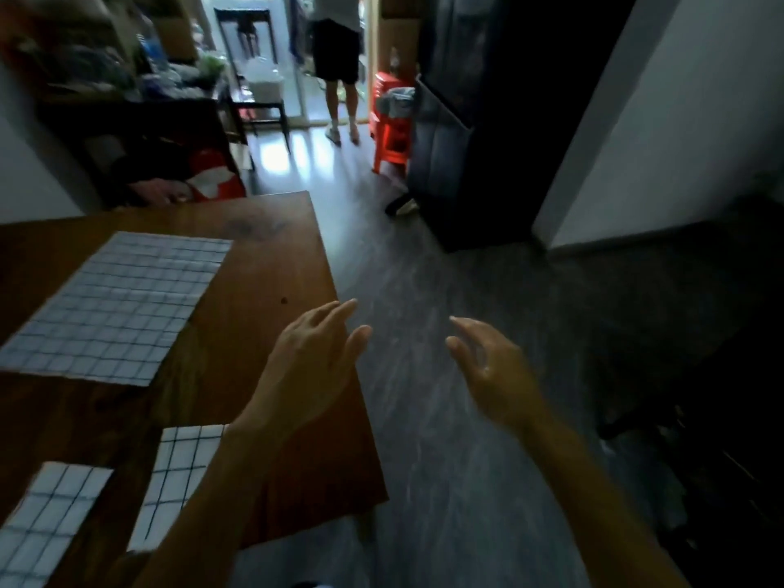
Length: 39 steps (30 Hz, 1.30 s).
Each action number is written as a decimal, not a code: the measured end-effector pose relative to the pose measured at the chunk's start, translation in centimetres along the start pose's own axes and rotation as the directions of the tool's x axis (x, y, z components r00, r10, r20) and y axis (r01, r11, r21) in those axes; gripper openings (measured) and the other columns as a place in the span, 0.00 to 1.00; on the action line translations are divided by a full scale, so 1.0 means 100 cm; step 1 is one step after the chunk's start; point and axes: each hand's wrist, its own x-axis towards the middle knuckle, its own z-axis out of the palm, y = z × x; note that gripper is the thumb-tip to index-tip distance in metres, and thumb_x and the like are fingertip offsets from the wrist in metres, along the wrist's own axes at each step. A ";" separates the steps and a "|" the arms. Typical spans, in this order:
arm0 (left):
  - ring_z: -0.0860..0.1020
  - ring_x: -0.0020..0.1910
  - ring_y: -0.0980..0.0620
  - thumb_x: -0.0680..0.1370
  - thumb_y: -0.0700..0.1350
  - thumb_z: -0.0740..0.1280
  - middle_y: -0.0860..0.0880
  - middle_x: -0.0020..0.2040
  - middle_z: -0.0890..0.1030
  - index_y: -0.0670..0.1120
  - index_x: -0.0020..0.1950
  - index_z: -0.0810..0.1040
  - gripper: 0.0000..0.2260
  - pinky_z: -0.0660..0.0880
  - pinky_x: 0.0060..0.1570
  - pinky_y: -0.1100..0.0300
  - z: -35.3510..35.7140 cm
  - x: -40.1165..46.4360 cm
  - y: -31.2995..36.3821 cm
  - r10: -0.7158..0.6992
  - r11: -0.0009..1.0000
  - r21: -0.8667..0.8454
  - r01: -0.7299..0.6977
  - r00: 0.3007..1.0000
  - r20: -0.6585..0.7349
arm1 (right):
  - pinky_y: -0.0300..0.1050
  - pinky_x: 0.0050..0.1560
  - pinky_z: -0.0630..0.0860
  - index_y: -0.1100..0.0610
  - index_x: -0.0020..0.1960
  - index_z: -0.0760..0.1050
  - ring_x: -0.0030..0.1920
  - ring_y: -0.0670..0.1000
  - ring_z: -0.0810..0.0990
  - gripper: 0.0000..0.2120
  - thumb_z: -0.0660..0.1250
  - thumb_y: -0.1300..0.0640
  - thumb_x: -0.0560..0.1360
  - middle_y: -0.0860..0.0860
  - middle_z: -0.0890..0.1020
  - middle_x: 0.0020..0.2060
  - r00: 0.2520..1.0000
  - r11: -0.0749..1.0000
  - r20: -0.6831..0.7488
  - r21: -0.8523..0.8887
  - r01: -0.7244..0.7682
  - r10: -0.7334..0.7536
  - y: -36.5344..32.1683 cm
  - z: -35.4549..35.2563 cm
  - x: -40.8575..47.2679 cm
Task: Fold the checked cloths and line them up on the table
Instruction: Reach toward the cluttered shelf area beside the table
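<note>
Both hands are off the cloths: the left hand [316,354] hovers over the right edge of the desk [271,265] with its grip slack, fingers straight and holding nothing, and the right hand [488,362] hangs out over the floor [445,290], equally loose and empty. A large checked cloth [114,307] lies spread flat toward the far left of the desk, not yet folded small, while two folded checked cloths sit at the near edge, one at the near-left corner [46,515] and one just right of it [182,481], partly under the left forearm. The likely trouble is that forearm: dragged back carelessly, it could skew the folded cloth beneath it and spoil the line. Reaching across for the big cloth from this far right could also pull it askew. The desk is dark reddish wood with a small dark spot near its right edge. The room is dim, with a grey streaked floor, a red stool [390,120] by a bright doorway, a person standing there [339,57], and cluttered furniture on the left.
</note>
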 end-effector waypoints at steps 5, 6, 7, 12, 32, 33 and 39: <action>0.73 0.65 0.45 0.80 0.60 0.52 0.44 0.66 0.75 0.47 0.69 0.69 0.24 0.73 0.60 0.43 -0.016 0.016 0.021 -0.154 0.985 0.051 0.162 0.980 -0.129 | 0.44 0.65 0.70 0.55 0.68 0.72 0.65 0.50 0.74 0.24 0.58 0.43 0.79 0.52 0.76 0.65 0.967 0.971 0.091 0.054 0.234 -0.239 -0.016 -0.008 0.059; 0.72 0.66 0.45 0.79 0.61 0.51 0.45 0.67 0.74 0.48 0.70 0.69 0.25 0.71 0.62 0.43 -0.015 0.019 0.017 -0.209 0.974 0.063 0.219 0.968 -0.137 | 0.42 0.65 0.69 0.55 0.69 0.71 0.65 0.49 0.74 0.22 0.59 0.44 0.80 0.52 0.76 0.66 0.954 0.960 0.109 0.041 0.276 -0.278 -0.021 -0.003 0.071; 0.70 0.67 0.46 0.78 0.64 0.48 0.45 0.69 0.72 0.49 0.71 0.68 0.28 0.70 0.64 0.43 -0.014 0.024 0.010 -0.261 0.959 0.070 0.273 0.954 -0.145 | 0.41 0.65 0.69 0.55 0.69 0.71 0.66 0.49 0.73 0.22 0.59 0.45 0.80 0.52 0.75 0.66 0.940 0.949 0.127 0.037 0.313 -0.315 -0.025 0.003 0.085; 0.66 0.70 0.48 0.77 0.64 0.50 0.47 0.72 0.68 0.52 0.73 0.64 0.27 0.64 0.68 0.48 0.008 0.064 -0.033 -0.499 0.859 0.003 0.511 0.840 -0.212 | 0.38 0.62 0.69 0.56 0.69 0.71 0.65 0.50 0.74 0.24 0.56 0.42 0.80 0.53 0.75 0.66 0.846 0.881 0.253 0.063 0.470 -0.469 -0.037 0.042 0.159; 0.63 0.71 0.51 0.78 0.62 0.51 0.48 0.73 0.66 0.52 0.74 0.61 0.27 0.60 0.68 0.54 0.055 0.297 -0.160 -0.800 0.581 -0.203 0.789 0.506 -0.323 | 0.37 0.54 0.78 0.52 0.68 0.72 0.57 0.43 0.78 0.19 0.61 0.48 0.79 0.47 0.77 0.62 0.513 0.714 0.514 0.346 0.609 -0.687 -0.025 0.166 0.484; 0.63 0.72 0.51 0.78 0.62 0.51 0.48 0.73 0.66 0.52 0.75 0.60 0.28 0.60 0.68 0.54 0.058 0.309 -0.166 -0.818 0.552 -0.206 0.808 0.476 -0.323 | 0.40 0.54 0.79 0.52 0.68 0.72 0.57 0.44 0.78 0.19 0.61 0.49 0.79 0.47 0.77 0.62 0.496 0.704 0.517 0.367 0.609 -0.698 -0.025 0.174 0.501; 0.61 0.73 0.49 0.78 0.62 0.51 0.47 0.75 0.63 0.51 0.76 0.56 0.28 0.60 0.68 0.52 0.073 0.401 -0.188 -0.875 0.407 -0.228 0.884 0.307 -0.373 | 0.50 0.63 0.74 0.49 0.68 0.70 0.63 0.46 0.74 0.18 0.60 0.47 0.80 0.45 0.75 0.65 0.347 0.629 0.553 0.477 0.614 -0.757 -0.014 0.206 0.616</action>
